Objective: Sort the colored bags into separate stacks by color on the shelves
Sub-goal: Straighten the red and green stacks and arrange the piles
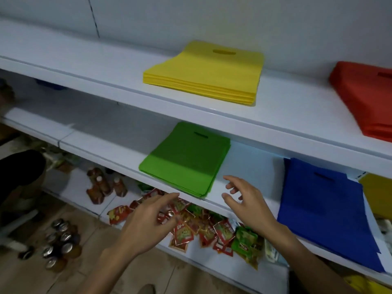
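In the head view, a flat stack of yellow non-woven bags with cut-out handles lies on the white upper shelf, at about twelve o'clock in the frame. At two o'clock on the same shelf, well apart from it, lies a stack of red bags, cut off by the frame edge.

On the white middle shelf below, a stack of green bags sits near the centre, its front corner at the shelf lip. A stack of blue bags lies at four o'clock, overhanging the lip. A yellow sheet shows just beyond it at three o'clock.

The left hand hovers at six o'clock, just below the green stack's front edge, with its fingers spread and holding nothing. It covers part of a heap of red and green snack packets on the bottom shelf. The right hand hangs at five o'clock over the bare shelf between the green and blue stacks, fingers apart and loosely bent, also holding nothing.

Brown drink bottles stand at eight o'clock, and metal cans are grouped on the floor at seven o'clock.
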`<act>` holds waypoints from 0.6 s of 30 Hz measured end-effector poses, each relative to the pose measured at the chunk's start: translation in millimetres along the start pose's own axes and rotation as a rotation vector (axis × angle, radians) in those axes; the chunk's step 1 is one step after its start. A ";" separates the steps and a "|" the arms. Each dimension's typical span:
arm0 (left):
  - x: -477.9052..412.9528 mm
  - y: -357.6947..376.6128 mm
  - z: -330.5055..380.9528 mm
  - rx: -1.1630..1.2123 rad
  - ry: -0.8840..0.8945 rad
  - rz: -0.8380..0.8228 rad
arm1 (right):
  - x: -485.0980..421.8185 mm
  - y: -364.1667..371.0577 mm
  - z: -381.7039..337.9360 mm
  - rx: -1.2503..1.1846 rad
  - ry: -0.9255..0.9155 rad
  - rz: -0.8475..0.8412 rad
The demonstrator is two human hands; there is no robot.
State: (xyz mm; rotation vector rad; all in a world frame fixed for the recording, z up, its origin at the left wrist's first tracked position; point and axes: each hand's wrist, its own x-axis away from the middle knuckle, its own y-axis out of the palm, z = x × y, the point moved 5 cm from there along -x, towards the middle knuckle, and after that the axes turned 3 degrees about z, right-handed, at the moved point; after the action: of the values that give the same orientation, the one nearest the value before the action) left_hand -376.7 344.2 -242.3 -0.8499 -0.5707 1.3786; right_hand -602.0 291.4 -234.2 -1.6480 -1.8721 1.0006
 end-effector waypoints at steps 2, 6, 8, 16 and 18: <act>-18.6 -7.0 -38.7 -0.017 -0.006 -0.019 | -19.8 30.0 3.5 0.013 0.069 0.006; -52.4 -25.1 -107.3 -0.041 -0.028 -0.022 | -55.6 83.1 20.1 0.048 0.202 0.040; -72.4 -27.6 -133.0 -0.077 -0.014 -0.031 | -69.2 98.4 30.3 0.070 0.276 0.053; -178.1 9.5 -187.9 -0.216 0.109 -0.085 | -133.3 109.5 78.6 0.254 0.516 -0.001; -203.6 20.4 -192.9 -0.240 0.145 -0.073 | -145.5 109.0 94.4 0.231 0.572 -0.020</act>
State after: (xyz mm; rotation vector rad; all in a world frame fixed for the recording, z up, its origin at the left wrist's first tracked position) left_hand -265.3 108.3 -347.1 -1.1023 -0.6560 1.1859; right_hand -574.3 131.0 -358.6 -1.5614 -1.3383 0.6175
